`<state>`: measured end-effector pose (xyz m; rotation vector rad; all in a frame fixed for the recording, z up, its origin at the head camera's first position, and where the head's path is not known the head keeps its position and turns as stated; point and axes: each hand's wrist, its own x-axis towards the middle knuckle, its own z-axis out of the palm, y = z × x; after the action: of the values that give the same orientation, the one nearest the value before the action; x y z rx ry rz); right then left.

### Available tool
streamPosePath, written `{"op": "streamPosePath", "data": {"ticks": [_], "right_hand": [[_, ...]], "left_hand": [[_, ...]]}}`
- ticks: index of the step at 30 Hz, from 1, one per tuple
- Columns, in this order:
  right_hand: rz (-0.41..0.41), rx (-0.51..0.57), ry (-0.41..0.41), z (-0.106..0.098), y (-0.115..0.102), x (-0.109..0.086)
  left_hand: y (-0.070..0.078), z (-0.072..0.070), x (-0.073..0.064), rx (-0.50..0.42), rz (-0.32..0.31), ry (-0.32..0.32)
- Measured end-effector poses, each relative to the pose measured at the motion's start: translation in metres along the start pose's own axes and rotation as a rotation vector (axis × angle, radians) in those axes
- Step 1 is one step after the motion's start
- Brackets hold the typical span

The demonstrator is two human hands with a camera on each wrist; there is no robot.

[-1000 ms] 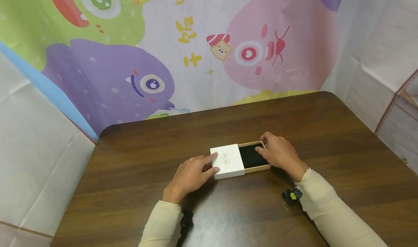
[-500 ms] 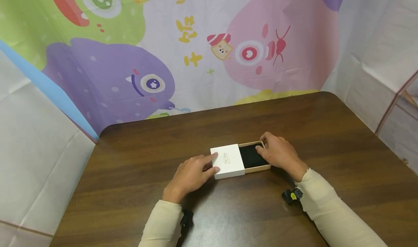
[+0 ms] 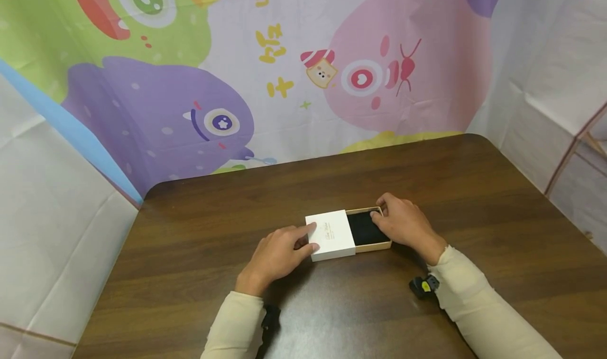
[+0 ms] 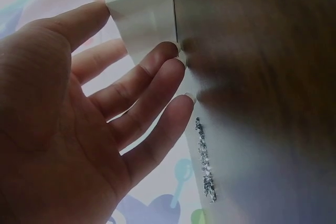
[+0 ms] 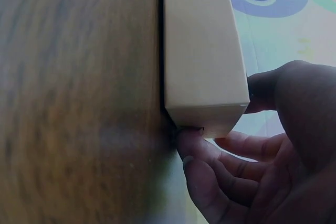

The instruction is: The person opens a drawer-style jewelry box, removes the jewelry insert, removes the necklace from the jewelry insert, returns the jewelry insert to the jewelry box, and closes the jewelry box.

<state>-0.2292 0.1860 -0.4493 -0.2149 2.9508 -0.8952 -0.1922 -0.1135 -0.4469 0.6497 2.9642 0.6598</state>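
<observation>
A slim white box sleeve [image 3: 329, 235] with small lettering lies on the brown table, and an orange-tan drawer tray [image 3: 373, 247] sticks out of its right end. Inside the tray is a black pad [image 3: 365, 229]. My left hand [image 3: 277, 253] holds the sleeve's left end, thumb at the near corner and index finger on top; in the left wrist view its other fingertips [image 4: 181, 69] come down near the table. My right hand [image 3: 405, 222] pinches the tray's right end wall, thumb over the inside and fingers outside. The right wrist view shows the tray's plain tan side [image 5: 205, 45] close up.
The wooden table [image 3: 213, 206] has rounded far corners. Behind it hangs a cloth backdrop [image 3: 284, 122] with cartoon monsters, and pale panels [image 3: 540, 85] stand at both sides. Each wrist wears a small dark camera [image 3: 422, 285].
The tray has slid slightly left into the sleeve, and my right hand has shifted left with it. My left hand and the sleeve have stayed in place.
</observation>
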Motion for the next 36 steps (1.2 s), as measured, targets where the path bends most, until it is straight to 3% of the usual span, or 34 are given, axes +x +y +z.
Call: {"op": "streamPosePath", "data": {"ticks": [36], "right_hand": [[-0.093,0.044,0.017,0.0053,-0.0025,0.0011]], "left_hand": [[0.0,-0.0003,-0.0006,-0.019,0.013,0.013]]}}
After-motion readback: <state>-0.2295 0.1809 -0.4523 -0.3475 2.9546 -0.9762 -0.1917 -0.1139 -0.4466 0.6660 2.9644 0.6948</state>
